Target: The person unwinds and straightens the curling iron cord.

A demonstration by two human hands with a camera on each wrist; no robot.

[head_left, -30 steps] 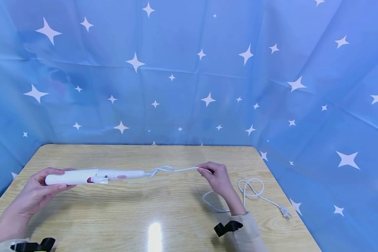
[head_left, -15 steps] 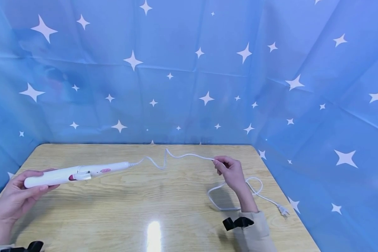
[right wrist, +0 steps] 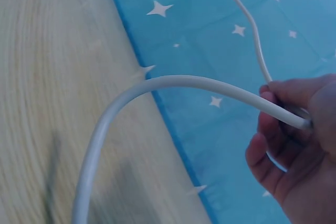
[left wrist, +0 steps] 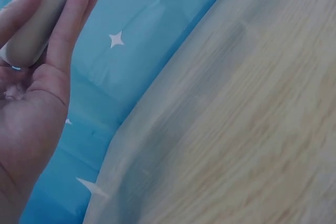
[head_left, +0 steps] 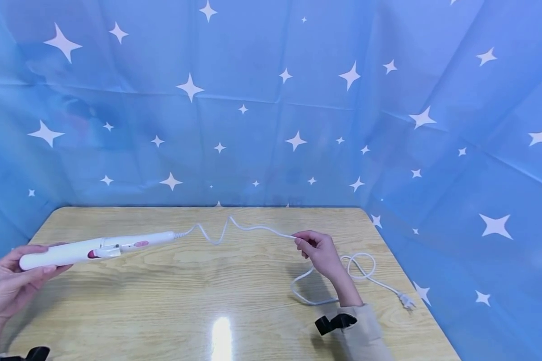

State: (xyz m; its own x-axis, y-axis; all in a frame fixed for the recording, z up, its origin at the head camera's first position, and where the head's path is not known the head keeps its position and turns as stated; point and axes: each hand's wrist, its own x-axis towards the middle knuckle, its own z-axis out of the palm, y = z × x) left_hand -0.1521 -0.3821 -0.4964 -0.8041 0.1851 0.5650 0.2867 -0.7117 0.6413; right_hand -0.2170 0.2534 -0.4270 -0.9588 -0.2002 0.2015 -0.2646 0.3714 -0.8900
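My left hand (head_left: 11, 286) grips the thick rounded end of a white curling iron (head_left: 72, 253) and holds it above the left side of the table. The iron lies nearly level, with a pink button and a small clear lever along its side. Its white cord (head_left: 257, 228) runs from the thin end through a zigzag bend to my right hand (head_left: 318, 253), which pinches it between thumb and fingers. In the right wrist view the cord (right wrist: 178, 81) arches away from the hand. Beyond the hand, the cord loops on the table and ends in a plug (head_left: 406, 301).
The wooden table (head_left: 176, 311) has rounded far corners and carries a bright light reflection near the front. A blue curtain with white stars (head_left: 253, 125) stands behind and along both sides. Black cameras (head_left: 336, 323) are strapped at the wrists.
My left hand has moved left with the curling iron. The cord's twisted loop near the iron has opened into a loose zigzag. My right hand went right, then slightly back left.
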